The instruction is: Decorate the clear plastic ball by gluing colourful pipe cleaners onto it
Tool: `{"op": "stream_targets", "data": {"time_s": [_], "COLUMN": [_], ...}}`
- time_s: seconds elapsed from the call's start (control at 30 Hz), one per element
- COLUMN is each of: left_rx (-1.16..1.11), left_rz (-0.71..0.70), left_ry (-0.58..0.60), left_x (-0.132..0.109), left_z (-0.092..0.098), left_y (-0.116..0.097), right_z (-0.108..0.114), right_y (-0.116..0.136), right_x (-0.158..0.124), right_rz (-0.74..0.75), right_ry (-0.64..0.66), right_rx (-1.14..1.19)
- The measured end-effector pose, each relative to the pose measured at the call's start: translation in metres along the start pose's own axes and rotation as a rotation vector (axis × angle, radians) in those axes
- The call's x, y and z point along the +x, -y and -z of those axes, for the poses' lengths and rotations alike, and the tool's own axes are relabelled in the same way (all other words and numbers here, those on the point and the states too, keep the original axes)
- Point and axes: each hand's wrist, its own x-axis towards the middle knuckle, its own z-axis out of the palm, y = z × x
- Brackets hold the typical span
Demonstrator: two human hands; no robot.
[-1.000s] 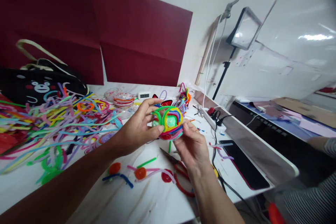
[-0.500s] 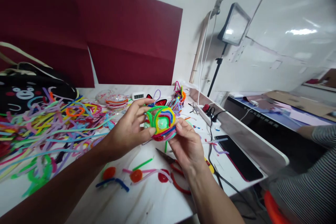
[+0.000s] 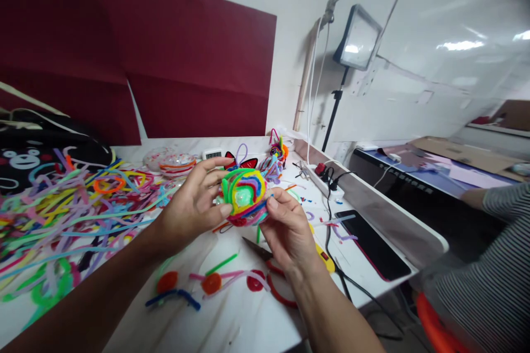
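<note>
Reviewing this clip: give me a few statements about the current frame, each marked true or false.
1. The left hand and the right hand both grip the multicoloured pipe-cleaner ball above the white table. True.
2. The red-handled pliers are in the right hand. False: they lie on the table beneath it.
3. The flat black phone lies near the table's right edge. True.
4. The loose pile of colourful pipe cleaners lies right of the ball. False: it lies to its left.

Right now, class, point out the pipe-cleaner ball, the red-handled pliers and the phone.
pipe-cleaner ball (image 3: 245,196): head view, woven front.
red-handled pliers (image 3: 257,247): head view, metal nose.
phone (image 3: 372,245): head view, dark screen.
</note>
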Motion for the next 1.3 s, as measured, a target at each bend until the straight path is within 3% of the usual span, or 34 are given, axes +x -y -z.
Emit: {"op": "stream_targets", "data": {"time_s": [0.43,0.77,1.3], "left_rx": [-0.063,-0.076,-0.031], "left_rz": [0.033,-0.041,-0.084], "left_ry": [-0.046,0.005,-0.015], "left_x": [-0.005,-0.001,0.0], "left_z": [-0.009,-0.003,-0.004], "left_y": [-0.013,-0.006,0.0], "right_z": [-0.002,-0.002,-0.003], "right_y": [0.0,0.001,0.003], "right_x": [-0.001,0.001,0.002], "right_rz": [0.01,0.013,0.004], "right_ry": [0.015,-0.019,-0.107], "right_rx": [-0.02,-0.009,-0.003]}}
